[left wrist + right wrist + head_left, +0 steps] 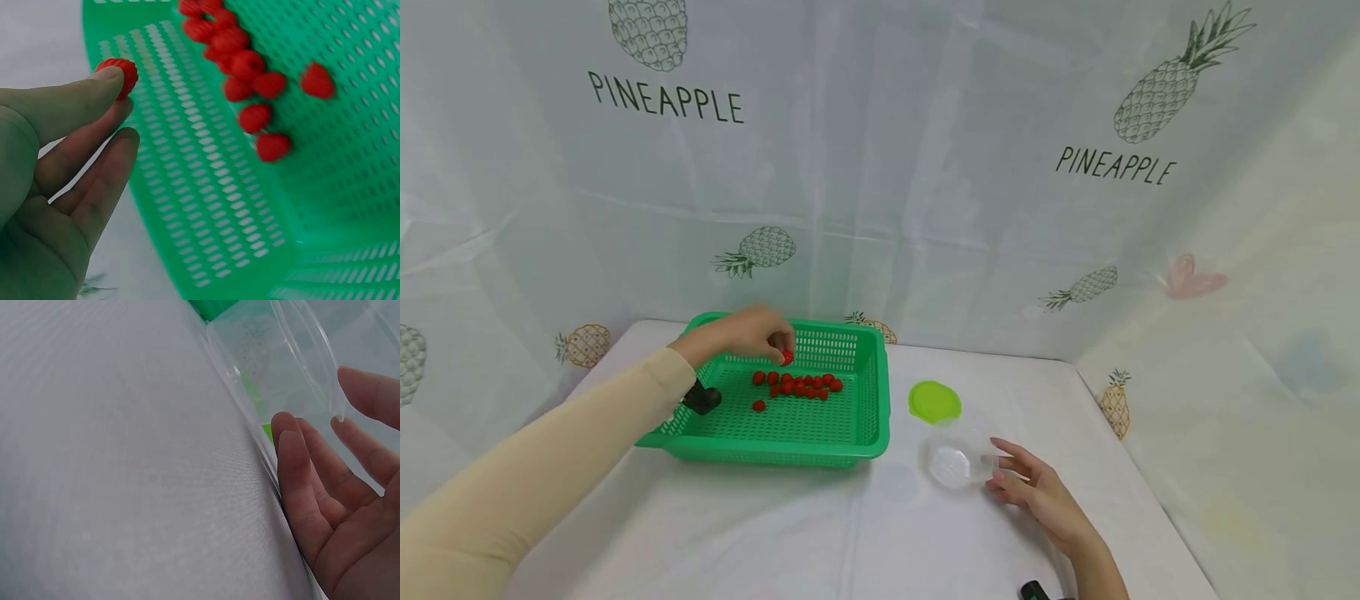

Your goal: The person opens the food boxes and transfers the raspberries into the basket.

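Observation:
My left hand (752,332) is above the far-left part of a green plastic basket (871,417). Between thumb and fingertip it pinches a raspberry (128,75), clear of the basket floor. Several more raspberries (800,388) lie clustered on that floor, and a single raspberry (759,406) sits apart in front of them. To the right, a clear plastic cup (951,465) stands on the table. Beside its rim is my right hand (1037,496), fingers spread and loosely bent, fingertips touching or nearly touching the cup. No contents are discernible in the cup.
A lime-green lid (935,402) lies on the white-covered table (775,533) behind the cup, right of the basket. A pineapple-print curtain (880,167) hangs along the back and right side. The basket's raised walls surround the raspberries.

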`<state>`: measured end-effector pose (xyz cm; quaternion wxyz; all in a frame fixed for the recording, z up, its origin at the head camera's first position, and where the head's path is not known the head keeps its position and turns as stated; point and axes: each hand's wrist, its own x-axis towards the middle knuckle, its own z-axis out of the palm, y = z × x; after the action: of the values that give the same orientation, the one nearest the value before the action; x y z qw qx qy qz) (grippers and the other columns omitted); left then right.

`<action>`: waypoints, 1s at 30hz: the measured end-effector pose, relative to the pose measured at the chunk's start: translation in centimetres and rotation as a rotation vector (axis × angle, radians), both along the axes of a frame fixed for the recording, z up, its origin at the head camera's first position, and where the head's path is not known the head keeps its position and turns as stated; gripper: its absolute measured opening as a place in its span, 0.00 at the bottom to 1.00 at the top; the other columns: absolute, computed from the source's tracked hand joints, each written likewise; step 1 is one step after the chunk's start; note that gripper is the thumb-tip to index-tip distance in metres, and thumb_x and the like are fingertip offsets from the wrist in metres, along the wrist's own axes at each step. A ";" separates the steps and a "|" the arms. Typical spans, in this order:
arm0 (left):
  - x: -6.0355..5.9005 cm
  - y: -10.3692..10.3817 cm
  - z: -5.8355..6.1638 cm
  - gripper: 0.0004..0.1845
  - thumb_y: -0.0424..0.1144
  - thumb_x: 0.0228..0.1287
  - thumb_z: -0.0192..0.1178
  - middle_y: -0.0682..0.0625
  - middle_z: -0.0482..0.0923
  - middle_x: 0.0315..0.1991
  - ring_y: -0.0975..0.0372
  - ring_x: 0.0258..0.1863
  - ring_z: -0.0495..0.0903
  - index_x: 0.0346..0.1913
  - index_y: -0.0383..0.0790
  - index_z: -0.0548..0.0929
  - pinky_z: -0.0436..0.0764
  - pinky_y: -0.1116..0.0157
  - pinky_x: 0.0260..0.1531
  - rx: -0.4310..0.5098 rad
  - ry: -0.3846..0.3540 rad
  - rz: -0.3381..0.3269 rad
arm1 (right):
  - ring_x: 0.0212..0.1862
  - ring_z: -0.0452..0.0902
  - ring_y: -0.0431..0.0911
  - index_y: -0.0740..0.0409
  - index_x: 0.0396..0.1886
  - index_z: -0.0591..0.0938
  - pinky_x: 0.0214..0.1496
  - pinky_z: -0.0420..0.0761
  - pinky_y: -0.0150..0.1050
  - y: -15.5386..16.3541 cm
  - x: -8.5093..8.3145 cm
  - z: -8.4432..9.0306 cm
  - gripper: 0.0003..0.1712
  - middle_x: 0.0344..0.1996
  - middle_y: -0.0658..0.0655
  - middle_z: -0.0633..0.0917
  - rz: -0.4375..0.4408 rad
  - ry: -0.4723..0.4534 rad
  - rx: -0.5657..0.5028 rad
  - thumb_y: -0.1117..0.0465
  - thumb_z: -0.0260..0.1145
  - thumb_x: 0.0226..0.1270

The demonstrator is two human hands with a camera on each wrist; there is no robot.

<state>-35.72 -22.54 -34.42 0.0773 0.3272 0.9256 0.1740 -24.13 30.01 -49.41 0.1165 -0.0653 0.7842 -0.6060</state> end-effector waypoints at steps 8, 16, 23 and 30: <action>-0.7 -1.2 -2.1 0.05 0.32 0.72 0.69 0.51 0.85 0.39 0.60 0.40 0.82 0.47 0.40 0.87 0.83 0.49 0.51 -0.087 -0.065 0.069 | 0.53 0.88 0.49 0.60 0.84 0.62 0.54 0.88 0.40 -0.1 0.0 -0.1 0.42 0.65 0.71 0.77 0.004 -0.001 -0.004 0.59 0.69 0.77; -1.5 -1.7 -3.5 0.08 0.33 0.71 0.70 0.48 0.86 0.45 0.55 0.46 0.84 0.50 0.39 0.88 0.85 0.55 0.46 -0.150 -0.097 0.111 | 0.52 0.88 0.49 0.59 0.83 0.63 0.54 0.88 0.40 -0.2 0.0 0.0 0.41 0.65 0.71 0.77 -0.007 0.000 0.011 0.59 0.69 0.77; -1.9 -2.1 -4.7 0.06 0.32 0.69 0.71 0.51 0.85 0.43 0.56 0.44 0.82 0.45 0.41 0.88 0.84 0.55 0.45 -0.179 -0.128 0.135 | 0.52 0.88 0.49 0.59 0.83 0.63 0.53 0.88 0.40 -0.1 -0.1 0.0 0.40 0.65 0.70 0.78 -0.007 0.000 0.023 0.59 0.68 0.78; -1.9 -2.0 -5.7 0.07 0.30 0.66 0.73 0.50 0.86 0.42 0.56 0.44 0.83 0.44 0.40 0.88 0.86 0.56 0.45 -0.165 -0.165 0.142 | 0.52 0.88 0.49 0.59 0.83 0.63 0.53 0.88 0.39 -0.3 0.0 0.1 0.40 0.65 0.71 0.77 -0.013 -0.003 0.027 0.58 0.68 0.78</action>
<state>-37.60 -24.50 -40.10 0.1673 0.2379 0.9481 0.1288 -24.18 29.74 -49.29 0.1148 -0.0578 0.7925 -0.5962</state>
